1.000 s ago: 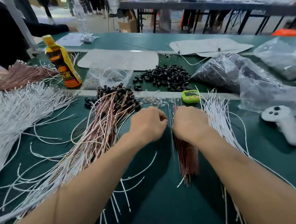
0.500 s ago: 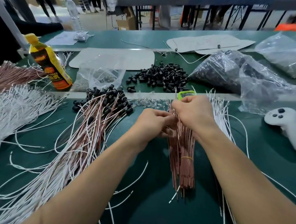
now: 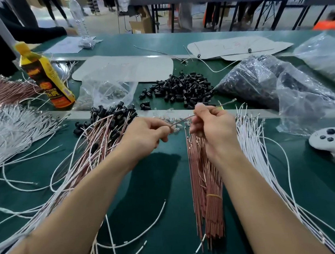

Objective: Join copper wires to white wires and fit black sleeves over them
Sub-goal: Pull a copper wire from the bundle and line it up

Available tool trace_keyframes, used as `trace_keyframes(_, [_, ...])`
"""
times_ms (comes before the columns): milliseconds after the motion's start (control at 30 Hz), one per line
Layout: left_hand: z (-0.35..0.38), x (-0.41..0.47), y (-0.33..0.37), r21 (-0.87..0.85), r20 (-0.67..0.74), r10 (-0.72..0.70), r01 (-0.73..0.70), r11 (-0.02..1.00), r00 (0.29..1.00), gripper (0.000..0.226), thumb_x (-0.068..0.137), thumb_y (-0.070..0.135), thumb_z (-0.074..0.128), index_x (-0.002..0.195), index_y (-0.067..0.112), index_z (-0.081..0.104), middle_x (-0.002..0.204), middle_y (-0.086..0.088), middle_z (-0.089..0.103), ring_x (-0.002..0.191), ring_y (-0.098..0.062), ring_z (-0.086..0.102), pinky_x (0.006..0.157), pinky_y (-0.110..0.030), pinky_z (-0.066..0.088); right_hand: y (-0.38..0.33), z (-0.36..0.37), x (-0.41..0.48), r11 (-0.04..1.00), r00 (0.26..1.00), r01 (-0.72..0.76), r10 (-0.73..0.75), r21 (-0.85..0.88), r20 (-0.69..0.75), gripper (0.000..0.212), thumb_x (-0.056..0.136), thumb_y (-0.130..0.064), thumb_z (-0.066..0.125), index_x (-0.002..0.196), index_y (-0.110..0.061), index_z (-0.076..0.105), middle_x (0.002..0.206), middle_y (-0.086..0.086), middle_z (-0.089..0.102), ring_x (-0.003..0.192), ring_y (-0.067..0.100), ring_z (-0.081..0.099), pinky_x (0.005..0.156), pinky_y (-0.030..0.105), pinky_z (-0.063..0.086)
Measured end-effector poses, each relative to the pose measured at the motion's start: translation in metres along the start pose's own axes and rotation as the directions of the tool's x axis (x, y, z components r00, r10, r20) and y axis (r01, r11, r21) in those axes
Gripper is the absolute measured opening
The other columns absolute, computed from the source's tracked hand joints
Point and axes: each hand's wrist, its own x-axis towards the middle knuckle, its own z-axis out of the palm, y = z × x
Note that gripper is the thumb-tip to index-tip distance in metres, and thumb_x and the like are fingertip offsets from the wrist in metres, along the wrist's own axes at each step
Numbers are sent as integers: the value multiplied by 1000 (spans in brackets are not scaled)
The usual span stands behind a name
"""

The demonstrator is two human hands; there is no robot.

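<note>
A single copper wire stretches between my hands above the table. My left hand pinches its near end and my right hand pinches it further along, its metal tip poking out past the fingers to the upper right. Below my right hand lies a banded bundle of copper wires. White wires fan out to the right of it. A loose heap of black sleeves sits behind my hands. Finished joined wires with black sleeves lie in a sheaf to the left.
A yellow bottle stands at the back left beside more copper and white wire piles. Plastic bags of black parts lie at the back right. A white controller rests at the right edge. Another person's dark sleeve shows far left.
My hands lifted off the copper bundle and drew out one copper wire. Now they hold it raised between them.
</note>
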Motion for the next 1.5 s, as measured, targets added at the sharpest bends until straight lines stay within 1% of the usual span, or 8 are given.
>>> trace_keyframes(200, [-10,16,-1,32,123,9,-13,999,992,14,92,28,74,80,27,82,67,4,73,49,-6,46,50,-16,37,11,10,-1,997,990,-37,45,-61,135,16,98,-2,64,83,-7,67,66,6,73,52,12,68,45,19,47])
trace_keyframes(300, [-26,44,5,82,-185,34,-19,996,982,18,84,50,77,84,33,81,87,19,77,83,3,67,85,-23,48,12,4,1,995,992,-91,87,40,96,22,103,-5,58,82,-7,62,66,6,73,52,12,71,44,18,49])
trace_keyframes(400, [-30,77,18,215,-387,139,-57,975,911,15,84,38,74,70,34,74,66,32,68,62,17,61,62,-8,44,16,3,0,990,974,-133,121,51,190,20,107,-8,51,88,-10,57,74,11,77,55,15,73,45,20,53])
trace_keyframes(500, [-16,112,26,428,-314,205,-55,902,927,16,87,25,66,79,34,76,63,26,69,57,7,62,52,-8,41,19,4,1,991,962,-134,125,24,243,21,108,-8,49,89,-10,56,76,14,77,55,18,73,46,22,53])
trace_keyframes(733, [13,187,17,839,-33,69,-10,543,997,60,96,31,54,154,23,38,149,-10,50,131,-33,52,104,-45,47,22,2,2,992,951,-117,127,-52,281,20,108,-7,49,89,-8,57,76,14,75,58,21,71,51,23,55])
trace_keyframes(967, [10,206,16,893,-5,183,-78,444,983,33,89,14,64,120,18,55,114,-9,65,95,-28,57,73,-38,43,25,1,5,992,950,-111,125,-65,287,23,107,-7,51,86,-11,59,77,14,75,58,22,70,51,23,53])
trace_keyframes(1267, [4,179,12,694,-136,196,-48,718,971,29,79,7,73,91,33,79,90,10,69,86,-15,65,76,-28,54,24,1,2,992,949,-106,124,-75,289,24,107,-6,50,85,-10,58,75,13,74,58,21,70,52,23,53])
trace_keyframes(1500, [-1,154,2,382,-242,281,-175,907,929,33,85,3,70,112,22,77,84,12,74,81,-6,70,69,-10,52,22,2,1,992,949,-105,121,-70,290,24,107,-4,48,85,-9,56,71,12,73,55,20,68,50,23,52])
